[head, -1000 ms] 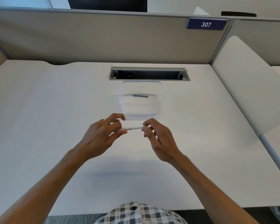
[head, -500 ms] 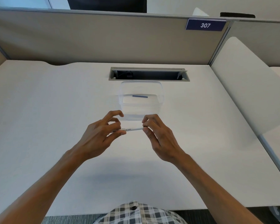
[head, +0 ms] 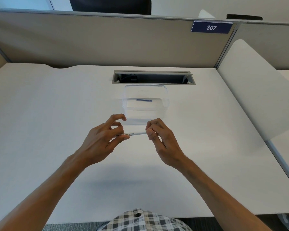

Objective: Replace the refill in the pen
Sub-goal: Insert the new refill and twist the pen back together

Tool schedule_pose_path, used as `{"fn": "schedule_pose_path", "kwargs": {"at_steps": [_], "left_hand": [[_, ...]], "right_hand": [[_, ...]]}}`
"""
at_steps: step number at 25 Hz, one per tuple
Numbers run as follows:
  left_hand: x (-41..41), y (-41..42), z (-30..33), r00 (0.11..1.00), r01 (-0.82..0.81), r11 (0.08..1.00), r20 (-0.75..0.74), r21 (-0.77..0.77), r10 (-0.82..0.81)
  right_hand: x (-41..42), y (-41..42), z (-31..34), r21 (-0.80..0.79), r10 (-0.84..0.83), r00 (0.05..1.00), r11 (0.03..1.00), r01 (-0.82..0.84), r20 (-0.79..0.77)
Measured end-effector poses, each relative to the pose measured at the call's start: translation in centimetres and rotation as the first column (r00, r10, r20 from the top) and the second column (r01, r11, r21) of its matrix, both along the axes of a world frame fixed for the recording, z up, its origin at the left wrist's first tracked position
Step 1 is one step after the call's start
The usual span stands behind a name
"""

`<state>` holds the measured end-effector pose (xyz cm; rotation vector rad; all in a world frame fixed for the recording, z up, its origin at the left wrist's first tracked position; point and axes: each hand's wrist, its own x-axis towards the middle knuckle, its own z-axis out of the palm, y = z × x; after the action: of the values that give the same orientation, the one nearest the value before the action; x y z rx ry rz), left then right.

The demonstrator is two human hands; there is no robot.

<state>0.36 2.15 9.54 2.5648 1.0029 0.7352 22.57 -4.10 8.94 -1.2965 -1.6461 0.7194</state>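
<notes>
A thin white pen point(head: 135, 134) with black print lies level between both hands, above the white desk point(head: 40, 130). My left hand point(head: 100, 140) pinches its left part between thumb and fingers, and my right hand point(head: 158, 135) pinches its right end with thumb and forefinger. Just behind the hands stands a clear plastic box point(head: 145, 104), and a short blue refill point(head: 144, 100) lies inside it. The pen's two ends are hidden by my fingers.
An open cable slot point(head: 153, 78) is cut into the desk behind the box. Grey partition walls point(head: 107, 42) close the back, with a blue 307 sign point(head: 211, 27). A white divider point(head: 260, 90) bounds the right side.
Both hands stay on the pen. The right hand's fingers have shifted slightly at the pen's right end, curling closer around the tip. The box and refill have not moved.
</notes>
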Motion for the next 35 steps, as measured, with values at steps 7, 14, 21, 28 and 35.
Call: {"fn": "schedule_pose_path", "kwargs": {"at_steps": [7, 14, 21, 28, 35], "left_hand": [[1.7, -0.9, -1.8, 0.988, -0.05, 0.981, 0.135, -0.189, 0.077], [4.0, -1.8, -3.4, 0.957, -0.129, 0.958, 0.221, -0.255, 0.188], [2.7, -1.4, -6.2, 0.973, -0.228, 0.952, -0.078, -0.203, 0.217], [-0.3, -0.1, -11.6, 0.877, -0.407, 0.908, -0.321, -0.098, 0.358], [-0.7, 0.9, -14.2, 0.838, -0.446, 0.89, -0.393, -0.094, 0.379]], "right_hand": [[-2.7, 0.5, -0.2, -0.197, -0.289, 0.794, 0.956, 0.215, -0.535], [-4.2, 1.7, -0.1, -0.309, -0.368, 0.635, 0.928, 0.208, -0.679], [-3.8, 3.5, -1.0, -0.262, -0.39, 0.633, 0.92, 0.29, -0.669], [-2.5, 5.5, -2.9, -0.386, -0.43, 0.595, 0.899, 0.209, -0.679], [-2.0, 6.2, -3.0, -0.478, -0.455, 0.584, 0.869, 0.128, -0.672]]}}
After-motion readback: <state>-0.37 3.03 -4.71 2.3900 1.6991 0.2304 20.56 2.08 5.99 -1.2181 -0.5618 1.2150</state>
